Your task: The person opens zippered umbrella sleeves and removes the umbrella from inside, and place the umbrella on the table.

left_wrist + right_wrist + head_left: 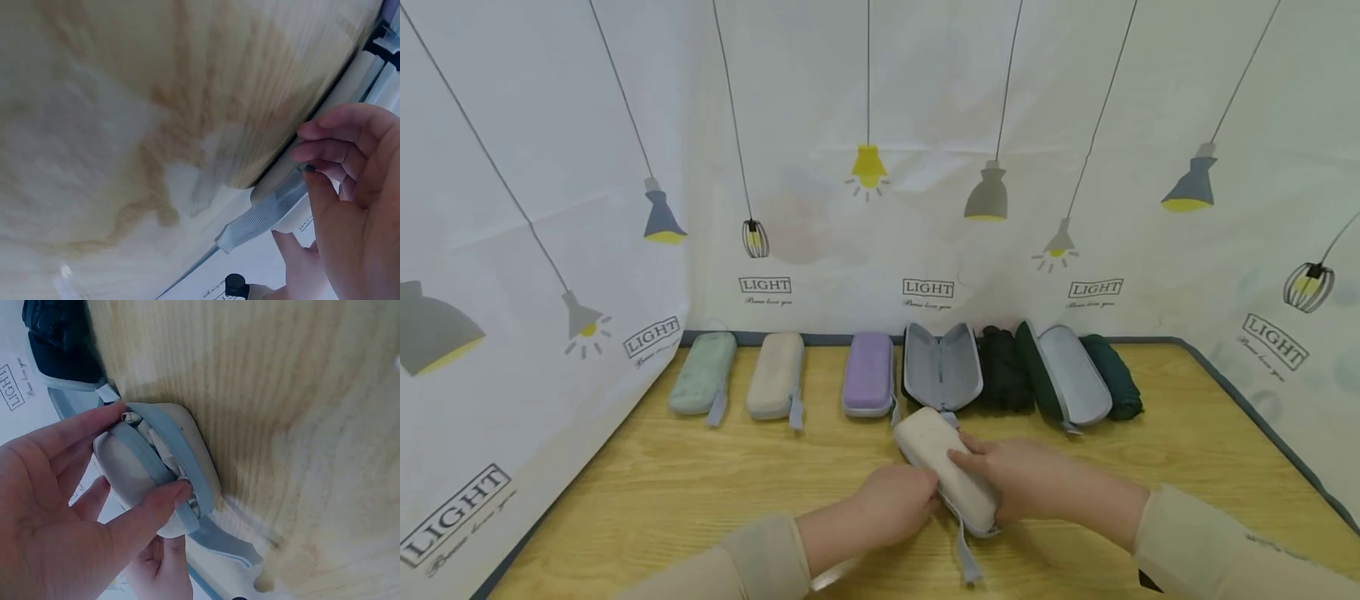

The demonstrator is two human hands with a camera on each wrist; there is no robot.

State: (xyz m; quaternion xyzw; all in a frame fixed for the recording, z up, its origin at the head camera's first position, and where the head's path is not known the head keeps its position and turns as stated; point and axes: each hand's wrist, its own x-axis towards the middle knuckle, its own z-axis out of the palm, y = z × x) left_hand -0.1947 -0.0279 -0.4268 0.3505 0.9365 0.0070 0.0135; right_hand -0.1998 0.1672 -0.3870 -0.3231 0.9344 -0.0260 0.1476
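Observation:
A cream zip case with grey trim lies tilted between the two hands near the table's front. My right hand grips it from the right, thumb on top. In the right wrist view the zip edge gapes at one end and crumpled pale fabric shows inside; the thumb lies at that gap. On the case's left side, my left hand pinches a small dark zip pull between thumb and fingertips. A grey fabric strap hangs from the case's near end.
Along the back stand a mint case, another cream case, a purple case, an open grey-lined case, a black fabric bundle, an open dark green case and a dark green bundle. Lamp-printed sheets surround the wooden table.

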